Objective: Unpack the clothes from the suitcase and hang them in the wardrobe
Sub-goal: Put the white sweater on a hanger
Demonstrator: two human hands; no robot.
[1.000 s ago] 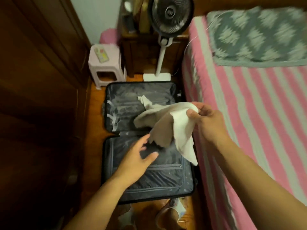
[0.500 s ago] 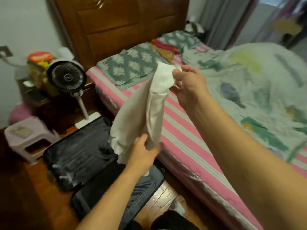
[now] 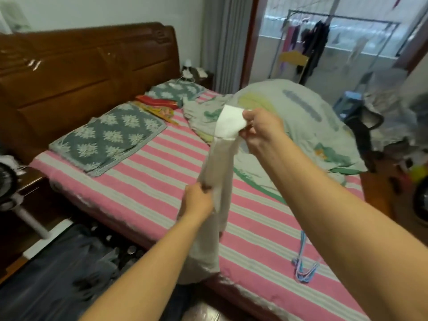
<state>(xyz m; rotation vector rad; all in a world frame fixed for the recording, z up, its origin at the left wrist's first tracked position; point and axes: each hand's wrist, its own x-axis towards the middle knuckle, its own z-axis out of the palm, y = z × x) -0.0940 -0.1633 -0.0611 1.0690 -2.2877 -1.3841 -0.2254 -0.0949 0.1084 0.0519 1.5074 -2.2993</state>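
The open suitcase [image 3: 69,269] lies on the floor against the near edge of the bed [image 3: 143,195], its dark lining exposed; whether more clothes remain inside cannot be told. Above that near edge, the left hand [image 3: 196,201] has its fingers curled round the middle of a pale, cream-coloured garment [image 3: 215,181], bunching the cloth. Further over the bed, the right hand [image 3: 259,130] pinches the garment's upper end between thumb and fingers, with a white fold standing up from the pinch. The cloth runs taut between the two grips and hangs limp below the left hand, down past the mattress edge. This two-point hold probably serves to stretch the piece out so that its shape and openings can be found before hanging. A bundle of thin wire hangers [image 3: 305,269] lies on the striped sheet at the right of the bed, within easy reach of the right hand. A patterned pillow [image 3: 108,137] lies toward the bed's wooden headboard [image 3: 88,70], and a crumpled quilt [image 3: 301,117] covers the far right. No wardrobe is in view, so hanging is not yet done
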